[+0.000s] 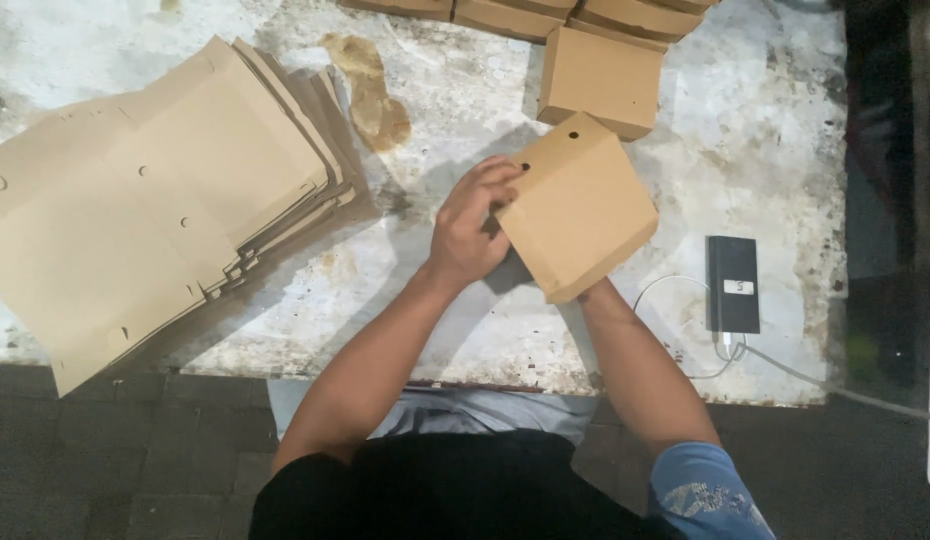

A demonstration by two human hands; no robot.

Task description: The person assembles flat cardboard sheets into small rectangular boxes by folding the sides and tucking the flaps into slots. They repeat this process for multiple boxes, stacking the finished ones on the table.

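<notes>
Worn white stained desk (785, 150) over dark brick floor. Left hand (470, 225) gripping the edge of a half-folded brown cardboard box (580, 215) at desk centre; right hand hidden under it, grip can't tell. Black power bank (733, 283) right, flat cardboard blanks stack (135, 210) left, folded brown boxes (600, 75) behind.

Boxes, flat blanks and a power bank spread over one desk

A half-folded box (581, 215) sits at the middle of the desk (785, 120), the left hand (470, 225) touching its left side; the right hand is hidden behind it. A stack of flat blanks (145, 210) lies well to the left. Finished boxes (595, 75) lie just behind, along the far edge. A power bank (733, 283) with its cable (685, 290) lies to the right.
</notes>
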